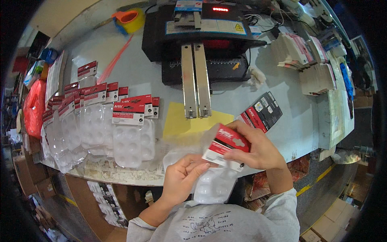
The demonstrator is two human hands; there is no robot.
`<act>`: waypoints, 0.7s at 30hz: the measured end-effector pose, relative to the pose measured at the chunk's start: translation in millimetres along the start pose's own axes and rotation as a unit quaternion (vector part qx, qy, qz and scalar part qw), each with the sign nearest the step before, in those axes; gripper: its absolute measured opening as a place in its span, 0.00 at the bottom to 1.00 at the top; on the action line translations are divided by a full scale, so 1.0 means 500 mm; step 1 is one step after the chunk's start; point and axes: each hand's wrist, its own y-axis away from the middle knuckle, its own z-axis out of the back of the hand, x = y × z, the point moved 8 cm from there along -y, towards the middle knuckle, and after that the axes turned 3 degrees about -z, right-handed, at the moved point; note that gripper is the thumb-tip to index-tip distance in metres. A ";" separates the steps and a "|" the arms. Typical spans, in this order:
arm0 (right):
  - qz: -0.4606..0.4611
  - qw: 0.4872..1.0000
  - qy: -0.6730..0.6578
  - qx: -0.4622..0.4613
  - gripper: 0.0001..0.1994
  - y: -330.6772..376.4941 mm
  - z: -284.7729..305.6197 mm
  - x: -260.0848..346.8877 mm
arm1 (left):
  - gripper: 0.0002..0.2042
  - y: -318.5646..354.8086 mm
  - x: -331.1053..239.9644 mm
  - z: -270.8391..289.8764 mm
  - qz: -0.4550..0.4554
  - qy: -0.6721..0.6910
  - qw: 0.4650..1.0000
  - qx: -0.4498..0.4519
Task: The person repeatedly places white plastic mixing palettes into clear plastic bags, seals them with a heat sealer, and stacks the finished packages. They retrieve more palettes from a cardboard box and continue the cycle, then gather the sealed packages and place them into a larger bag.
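Grip: right hand (260, 150) is clasping a red card (226, 140); left hand (181, 177) is pinching a bag (231, 186) containing a palette (211, 187).

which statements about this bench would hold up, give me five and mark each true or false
1. The right hand holds a red-and-white printed card. True.
2. The left hand rests on the black box-shaped machine. False: the left hand is by the card's lower left, well away from the machine.
3. Clear plastic packs with red-and-white header cards lie to the left of the two long metal strips. True.
4. The flat yellow sheet lies at the bench's far left edge. False: the yellow sheet is under the near ends of the strips.
5. A small red display glows on the machine. True.
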 end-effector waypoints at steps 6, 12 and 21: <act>-0.065 0.997 -0.010 0.034 0.18 -0.031 -0.059 -0.013 | 0.08 0.007 -0.030 0.038 -0.061 -0.278 0.956 -0.067; -0.096 0.993 0.022 0.058 0.17 -0.027 -0.062 -0.022 | 0.08 -0.003 -0.036 0.035 -0.079 -0.303 0.949 -0.048; -0.033 0.999 -0.002 -0.002 0.09 -0.032 -0.059 -0.009 | 0.08 -0.007 -0.030 0.042 -0.057 -0.257 0.962 -0.075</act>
